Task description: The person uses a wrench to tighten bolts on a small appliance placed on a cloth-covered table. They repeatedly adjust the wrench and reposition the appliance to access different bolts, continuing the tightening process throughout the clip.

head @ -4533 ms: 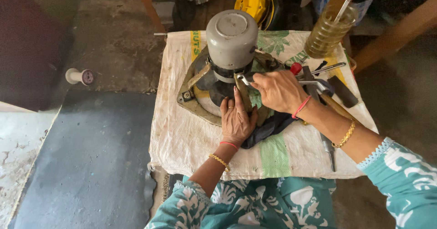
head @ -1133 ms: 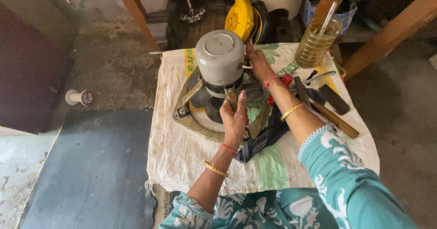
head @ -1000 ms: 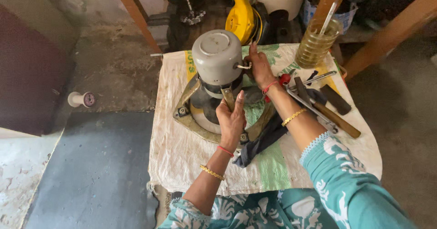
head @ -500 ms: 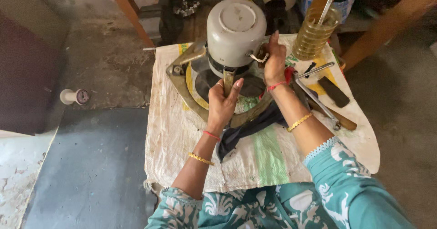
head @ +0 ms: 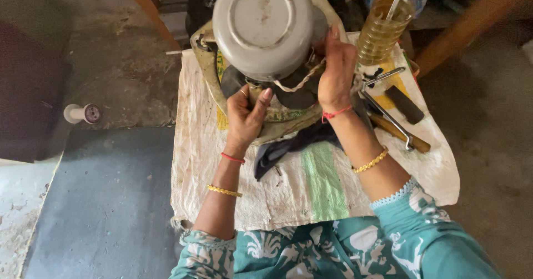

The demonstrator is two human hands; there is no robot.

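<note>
A grey round motor housing [head: 264,26] with a dished metal base [head: 214,84] is lifted and tilted over a table covered with a white woven sack [head: 311,184]. My left hand [head: 247,118] grips the near lower edge of the unit, fingers curled around the rim. My right hand [head: 336,71] holds its right side, fingers pressed against the housing. A thin cord [head: 294,84] loops under the housing between my hands. A dark cloth [head: 288,148] lies on the sack beneath the unit.
A ribbed glass jar [head: 380,32] of yellowish liquid with a stick in it stands at the right back. Metal tools [head: 388,115] and a wooden handle [head: 402,137] lie to the right. A white spool [head: 83,113] rests on the floor at left. Wooden legs cross behind.
Both hands have raised the motor unit off the table toward the camera. My right hand moved from the tools to the unit's right side; my left stayed on its near edge.
</note>
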